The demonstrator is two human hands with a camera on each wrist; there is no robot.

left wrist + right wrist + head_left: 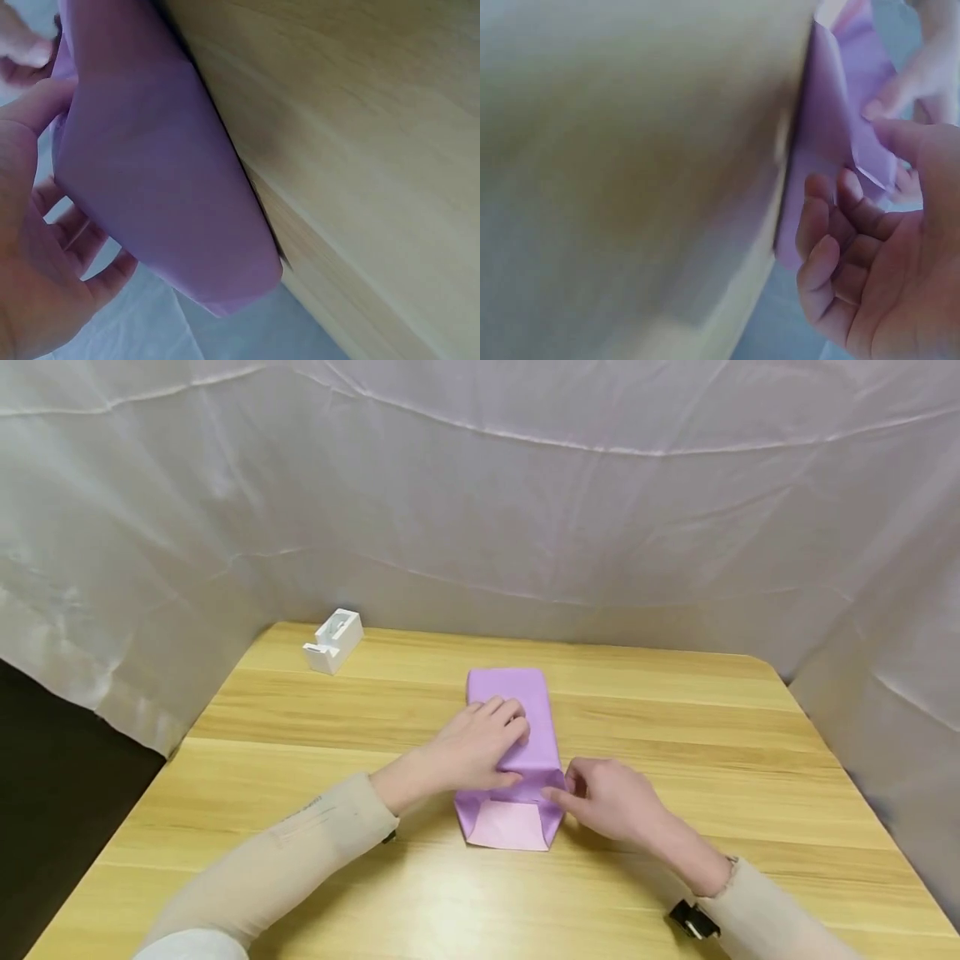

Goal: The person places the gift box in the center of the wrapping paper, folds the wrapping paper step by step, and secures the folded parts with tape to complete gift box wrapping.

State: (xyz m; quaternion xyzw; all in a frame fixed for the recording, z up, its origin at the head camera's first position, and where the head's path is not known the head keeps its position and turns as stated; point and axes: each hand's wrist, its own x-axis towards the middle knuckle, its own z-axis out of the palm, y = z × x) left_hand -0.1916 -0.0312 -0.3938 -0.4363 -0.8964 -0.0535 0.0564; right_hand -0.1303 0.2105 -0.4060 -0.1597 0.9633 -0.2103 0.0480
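A box-shaped package wrapped in purple paper (pixel 513 689) lies on the wooden table. At its near end the paper is folded in at the sides, and a paler pink trapezoid flap (pixel 510 825) spreads toward the person. My left hand (pixel 480 743) rests on top of the package, fingers lying across it and thumb near the front edge. On the right side, my right hand (pixel 611 797) pinches the folded paper at the near corner between thumb and index finger. The right wrist view shows its other fingers (pixel 821 259) loosely curled beside the purple paper (pixel 821 112).
A white tape dispenser (pixel 334 642) stands at the table's back left. Pale grey fabric (pixel 525 527) hangs behind the table and along both sides. The table top (pixel 675 710) stretches out around the package, with dark floor at the far left.
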